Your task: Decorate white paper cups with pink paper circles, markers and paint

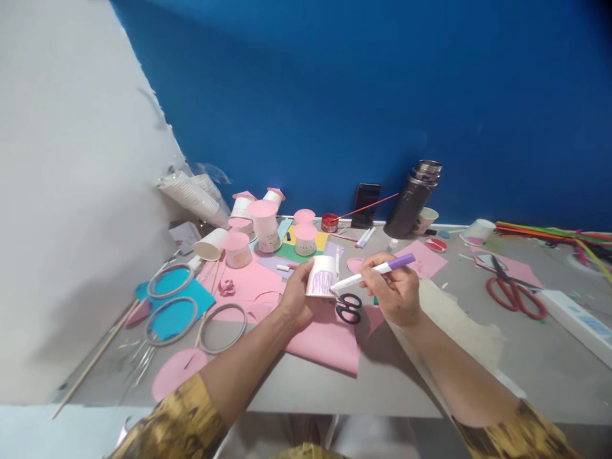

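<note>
Pretty neat setup here: a paper cup [321, 273] is clamped in the left hand [300, 297], held upside down and tilted a bit, with the thumb up along its left side. The purple scribbled patch is turned toward the person. In the right hand [394, 290], a marker [351, 281] is pinched between thumb and fingers, so both grips are closed on something.

The relation that matters is tip to cup. The cup lies to the left of the right grip, and the marker's long axis slants down from its purple end, at upper right, to a tip right by the cup's lower right edge. Whether contact is made can't really be told. The left grip is obviously the nearer one to the cup, since it's wrapped around it.

Below the left grip, pink paper [329, 354] is spread on the grey worktop [382, 390], and black-handled scissors [349, 308] are parked between the two grips. Red-handled scissors [512, 296] are lying off to the right of the right grip. Beyond both grips, the worktop is backed by a blue wall [335, 95].
</note>
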`<action>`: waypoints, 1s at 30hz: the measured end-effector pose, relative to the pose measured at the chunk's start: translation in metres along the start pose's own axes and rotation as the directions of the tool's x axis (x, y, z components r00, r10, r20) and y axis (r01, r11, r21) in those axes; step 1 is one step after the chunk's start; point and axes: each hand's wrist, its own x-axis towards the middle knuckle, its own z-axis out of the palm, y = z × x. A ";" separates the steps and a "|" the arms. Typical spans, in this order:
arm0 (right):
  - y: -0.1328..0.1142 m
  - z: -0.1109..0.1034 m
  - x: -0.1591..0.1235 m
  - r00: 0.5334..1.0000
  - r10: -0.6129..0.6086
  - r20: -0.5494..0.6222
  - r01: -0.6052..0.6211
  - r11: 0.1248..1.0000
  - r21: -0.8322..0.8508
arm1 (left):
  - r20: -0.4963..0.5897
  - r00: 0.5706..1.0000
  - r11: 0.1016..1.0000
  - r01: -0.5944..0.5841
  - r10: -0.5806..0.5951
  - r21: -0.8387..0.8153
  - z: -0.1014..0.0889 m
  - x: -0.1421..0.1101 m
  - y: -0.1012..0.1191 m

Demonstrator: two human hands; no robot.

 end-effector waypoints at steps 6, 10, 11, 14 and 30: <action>0.003 0.001 -0.001 0.999 -0.020 -0.041 0.018 0.998 -0.053 | 0.014 1.000 0.999 0.006 -0.005 -0.045 -0.001 0.004 -0.002; 0.003 0.000 -0.001 1.000 0.007 0.010 -0.007 1.000 -0.026 | 0.013 1.000 1.000 0.009 -0.008 -0.027 -0.004 0.006 -0.004; 0.003 0.000 -0.001 1.000 0.014 0.000 -0.014 1.000 -0.024 | 0.012 1.000 1.000 0.008 -0.008 -0.026 -0.004 0.005 -0.004; 0.003 0.001 -0.001 0.999 0.005 -0.041 -0.007 0.999 -0.043 | 0.016 1.000 0.999 0.008 -0.007 -0.033 -0.004 0.004 -0.004; 0.002 -0.001 0.001 0.998 0.036 -0.044 -0.038 0.998 -0.053 | 0.026 0.999 0.999 0.023 -0.022 -0.040 -0.004 0.004 -0.002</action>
